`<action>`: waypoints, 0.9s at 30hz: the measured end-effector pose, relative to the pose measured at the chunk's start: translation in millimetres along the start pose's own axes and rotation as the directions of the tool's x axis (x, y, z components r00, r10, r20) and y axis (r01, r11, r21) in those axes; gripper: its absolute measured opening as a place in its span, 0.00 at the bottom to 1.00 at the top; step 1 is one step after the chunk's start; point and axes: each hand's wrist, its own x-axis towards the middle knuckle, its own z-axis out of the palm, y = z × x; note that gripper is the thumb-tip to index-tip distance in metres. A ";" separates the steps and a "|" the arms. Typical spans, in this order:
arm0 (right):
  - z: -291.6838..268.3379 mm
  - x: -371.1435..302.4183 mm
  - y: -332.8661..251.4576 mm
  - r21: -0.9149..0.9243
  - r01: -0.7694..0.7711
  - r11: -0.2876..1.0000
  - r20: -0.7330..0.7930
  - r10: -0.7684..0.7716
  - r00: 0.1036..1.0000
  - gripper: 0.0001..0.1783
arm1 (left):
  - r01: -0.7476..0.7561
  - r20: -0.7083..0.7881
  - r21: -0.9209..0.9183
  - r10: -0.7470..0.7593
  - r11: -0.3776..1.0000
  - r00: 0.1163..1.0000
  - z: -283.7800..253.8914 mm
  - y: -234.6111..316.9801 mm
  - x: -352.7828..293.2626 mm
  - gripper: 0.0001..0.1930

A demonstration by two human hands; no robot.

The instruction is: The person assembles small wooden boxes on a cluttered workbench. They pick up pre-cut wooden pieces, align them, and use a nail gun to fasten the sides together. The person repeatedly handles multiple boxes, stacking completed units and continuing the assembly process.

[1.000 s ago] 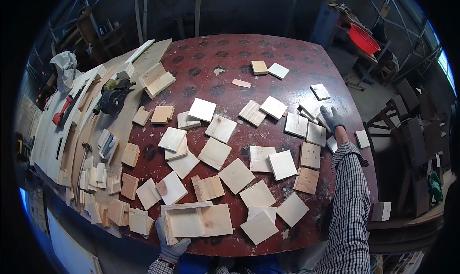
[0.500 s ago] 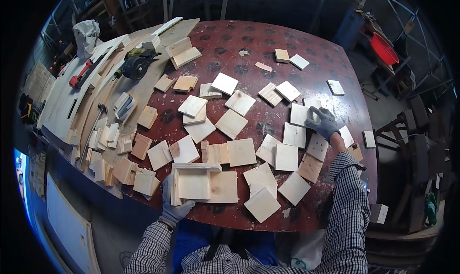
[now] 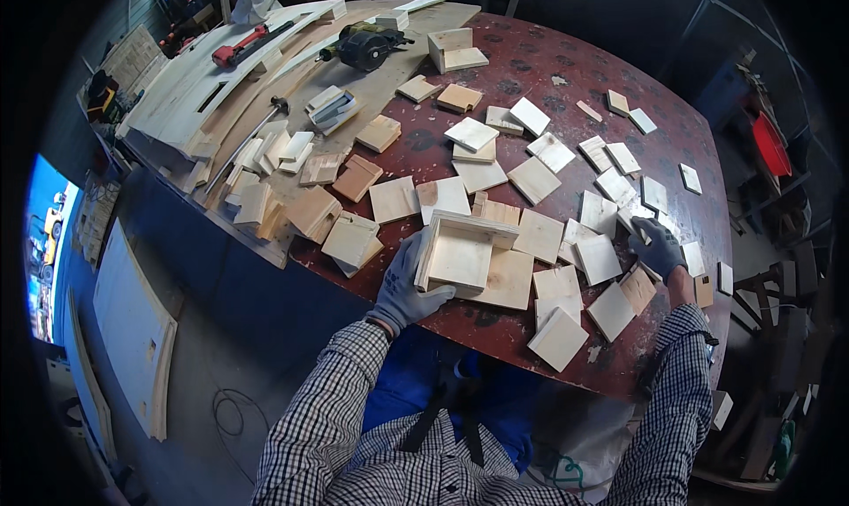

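Observation:
My left hand (image 3: pixel 409 282), in a grey glove, grips the left side of a small wooden frame (image 3: pixel 460 260) at the table's near edge. The frame has raised strips along its left and far sides, and its thumb-side corner is covered by my glove. Under its right part lies a flat square board (image 3: pixel 506 279). Over the right of the table, my gloved right hand (image 3: pixel 657 248) has its fingers bent round the edge of a pale wooden block (image 3: pixel 632 224), which they partly hide. A brownish block (image 3: pixel 638 288) lies just below that hand.
Many loose wooden squares (image 3: pixel 535 180) cover the dark red table (image 3: pixel 522 42). On the left, planks carry a circular saw (image 3: pixel 367 46), a red tool (image 3: pixel 239 46), a hammer (image 3: pixel 279 106) and a stapler-like tool (image 3: pixel 336 112). A red basin (image 3: pixel 771 145) stands beyond the right edge.
The view has swung left, so the table appears shifted right. My right hand has drawn nearer across the blocks, and its fingers have closed on one. My left hand keeps its hold on the frame.

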 end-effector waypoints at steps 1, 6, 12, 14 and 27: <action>6.7 1.5 -3.8 0.117 -0.054 0.992 -0.063 0.061 0.996 0.17 | -0.001 0.002 0.007 0.001 1.000 1.000 -0.7 -1.1 -2.2 0.57; 2.3 -27.2 -34.7 0.133 -0.274 0.953 -0.139 0.291 0.947 0.14 | -0.010 -0.008 -0.038 0.010 0.999 1.000 3.9 -3.1 1.4 0.57; -13.0 -109.0 -117.1 0.714 -0.230 0.661 -0.198 0.506 0.839 0.18 | -0.056 -0.064 -0.152 0.047 0.987 0.997 3.5 -1.5 3.0 0.57; -15.3 -135.5 -140.3 0.761 -0.209 0.614 -0.188 0.517 0.835 0.16 | -0.004 -0.051 -0.159 -0.004 0.987 0.999 1.4 -8.8 -1.9 0.58; 67.6 -214.4 -230.7 -0.222 0.091 0.971 -0.211 -0.138 0.968 0.24 | 0.056 0.015 -0.353 -0.054 0.934 0.998 9.0 -17.3 -6.3 0.54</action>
